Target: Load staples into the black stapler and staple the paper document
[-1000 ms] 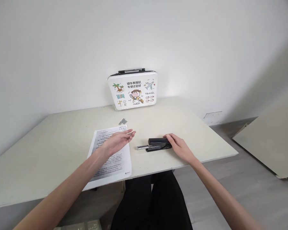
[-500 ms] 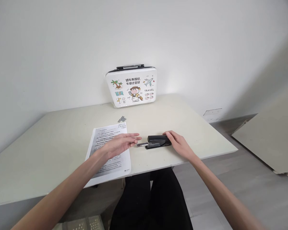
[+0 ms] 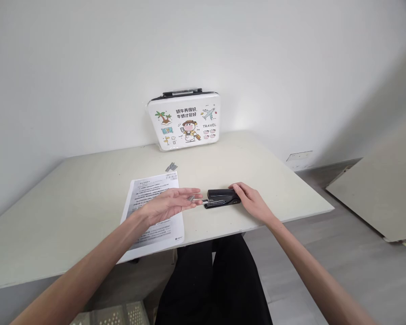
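Note:
A black stapler (image 3: pixel 219 198) lies near the table's front edge, its silver metal end sticking out to the left. My right hand (image 3: pixel 252 201) is wrapped round its right end. Over the sheet's right side, my left hand (image 3: pixel 171 205) reaches to the stapler's metal end, palm partly turned up and fingers mostly extended. A small grey metal piece (image 3: pixel 191 198) shows between its fingers; I cannot tell whether it is a staple strip or part of the stapler. Beneath that hand is a printed sheet (image 3: pixel 155 239). Several grey staple strips (image 3: pixel 171 167) lie just beyond the sheet.
A white travel case (image 3: pixel 186 122) with cartoon prints stands at the back against the wall (image 3: pixel 88 67). The pale table (image 3: pixel 71 216) ends close in front of me, above my dark-trousered legs (image 3: pixel 213 280). A wall socket (image 3: pixel 299 155) and a pale panel (image 3: pixel 365 194) are at the right.
My left hand has moved slightly right, closer to the stapler, and its fingers have shifted so the grey metal piece shows more. My right hand stays on the stapler.

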The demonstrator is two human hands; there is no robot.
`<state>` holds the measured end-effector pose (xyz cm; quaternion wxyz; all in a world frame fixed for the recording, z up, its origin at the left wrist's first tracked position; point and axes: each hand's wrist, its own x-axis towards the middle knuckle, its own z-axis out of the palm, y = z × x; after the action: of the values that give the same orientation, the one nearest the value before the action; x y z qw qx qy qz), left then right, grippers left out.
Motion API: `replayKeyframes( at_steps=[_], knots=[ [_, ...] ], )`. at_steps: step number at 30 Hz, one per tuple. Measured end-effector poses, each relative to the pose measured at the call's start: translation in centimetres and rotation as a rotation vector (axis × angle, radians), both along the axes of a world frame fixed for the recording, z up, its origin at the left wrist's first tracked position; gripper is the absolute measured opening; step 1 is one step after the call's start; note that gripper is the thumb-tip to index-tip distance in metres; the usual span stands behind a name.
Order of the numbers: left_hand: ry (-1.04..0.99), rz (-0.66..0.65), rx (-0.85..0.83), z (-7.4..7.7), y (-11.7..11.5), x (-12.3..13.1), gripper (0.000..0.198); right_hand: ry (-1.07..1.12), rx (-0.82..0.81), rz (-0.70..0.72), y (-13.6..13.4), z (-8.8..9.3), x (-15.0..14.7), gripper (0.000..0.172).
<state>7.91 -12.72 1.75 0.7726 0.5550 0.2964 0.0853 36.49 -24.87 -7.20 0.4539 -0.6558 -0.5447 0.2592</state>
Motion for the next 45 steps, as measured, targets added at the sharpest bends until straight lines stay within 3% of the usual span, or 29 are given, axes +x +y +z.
replayKeyframes(
  at_steps=[10, 18, 27, 34, 41, 45],
  knots=[
    [-0.022, 0.025, -0.045, 0.6, -0.5, -0.3, 0.063, 0.002, -0.007, -0.002, -0.1, 0.2, -0.1, 0.047],
    [-0.015, 0.005, 0.027, 0.5, -0.1, -1.1, 0.054, -0.005, 0.001, -0.003, 0.0, 0.0, 0.0, 0.048],
    [0.177, 0.083, 0.381, -0.2, -0.7, -1.0, 0.045, -0.02, -0.013, -0.013, -0.2, 0.0, 0.0, 0.047],
    [0.149, 0.109, 0.471, -0.3, -1.2, -0.4, 0.044, -0.01, -0.011, -0.01, -0.1, 0.0, 0.1, 0.049],
    [0.175, 0.14, 0.736, -1.4, -1.3, 0.0, 0.045, 0.001, -0.017, -0.007, -0.2, 0.1, 0.2, 0.048],
    [0.177, 0.118, 0.801, -1.7, -1.2, 0.4, 0.043, 0.0, -0.003, -0.006, -0.2, 0.1, 0.2, 0.046]
  ],
)
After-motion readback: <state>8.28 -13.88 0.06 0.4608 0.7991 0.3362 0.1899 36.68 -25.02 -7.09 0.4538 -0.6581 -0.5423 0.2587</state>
